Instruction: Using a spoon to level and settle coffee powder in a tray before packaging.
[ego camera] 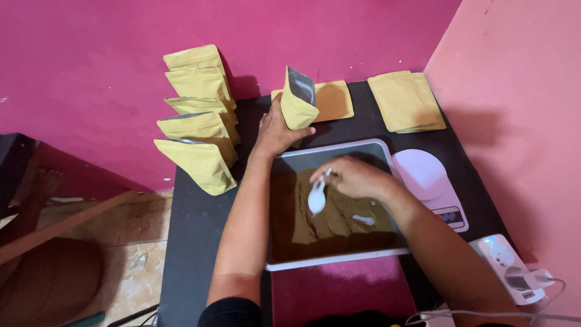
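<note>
Left hand grips one open yellow pouch by its lower part, at the far edge of the tray. Pouch stands upright, long axis vertical, mouth up and turned a little to the right; silver lining shows inside.

Right hand is closed on the handle of one white spoon, over the middle of the tray. Spoon's long axis runs from the fingers down toward the near-left, bowl lowest, just at the brown powder. Cannot tell whether the bowl touches the powder. Pouch and spoon are near each other but apart, pouch beyond the spoon.

Tray: one, shallow, metal, holding the powder heaped toward its near side. A second small white thing lies in the powder to the right; too small to tell.

Five filled pouches stand in a row at the tabletop's left edge. Flat empty pouches: one stack far right, another behind the held pouch; count in each unclear.

One white scale just right of the tray. One white power strip near right.
</note>
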